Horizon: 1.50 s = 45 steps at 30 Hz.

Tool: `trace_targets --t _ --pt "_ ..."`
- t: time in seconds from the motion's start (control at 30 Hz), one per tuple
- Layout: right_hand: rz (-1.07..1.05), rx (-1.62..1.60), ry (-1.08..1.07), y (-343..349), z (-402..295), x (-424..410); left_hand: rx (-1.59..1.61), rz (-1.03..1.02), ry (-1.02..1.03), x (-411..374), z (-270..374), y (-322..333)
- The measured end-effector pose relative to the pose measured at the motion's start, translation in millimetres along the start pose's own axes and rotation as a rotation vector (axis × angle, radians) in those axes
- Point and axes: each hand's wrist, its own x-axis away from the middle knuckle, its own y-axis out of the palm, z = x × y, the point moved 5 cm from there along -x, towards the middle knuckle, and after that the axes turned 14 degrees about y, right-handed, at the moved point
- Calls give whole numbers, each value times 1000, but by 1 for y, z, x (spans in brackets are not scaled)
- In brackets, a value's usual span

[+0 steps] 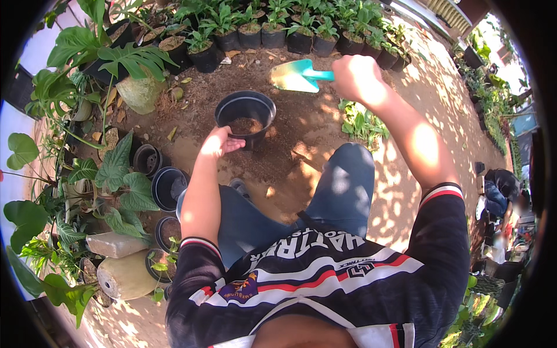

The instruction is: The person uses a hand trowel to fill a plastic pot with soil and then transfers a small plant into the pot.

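Note:
A black plastic plant pot point(221, 118) stands tilted slightly towards me on the soil in front of my knees. Brown potting soil point(246, 125) covers its bottom. My left hand point(223, 142) holds the near left side of its rim, the thumb at the rim and the fingers along the outer wall. In my right hand point(357, 78) is the handle of a turquoise garden trowel point(298, 76). Its blade points left, above the ground beyond the pot's right side, and strong sunlight washes out part of it.
Black grow bags with leafy seedlings point(274, 37) line the far side. On the left are empty black pots point(167, 188), a monstera point(132, 58), a concrete block point(115, 244) and a rounded planter point(126, 275). Cut greens point(363, 124) lie right. Another person point(500, 191) crouches far right.

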Motion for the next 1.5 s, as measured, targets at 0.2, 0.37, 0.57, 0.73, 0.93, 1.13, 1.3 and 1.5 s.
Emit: trace_targets --t 0.2,0.37,0.57,0.73,0.93,1.13,1.3,1.5 --pt "-624 -543 390 96 61 42 154 69 153 -16 30 -10" --pt "-1070 -1100 848 245 -20 94 25 244 300 -14 56 -6" --pt "-1159 -1187 1355 340 -172 190 232 172 277 -39 60 -12" --pt "-1044 -915 1160 389 -198 232 287 209 323 -37 77 15" --pt "-917 -701 816 428 -179 153 417 167 321 -46 92 29" --pt "-726 -783 652 449 -191 82 418 216 346 -56 98 43" --pt "-816 -834 696 455 -194 46 299 242 365 -49 107 50" --pt "-697 -340 -32 501 -196 63 329 208 296 -65 99 57"
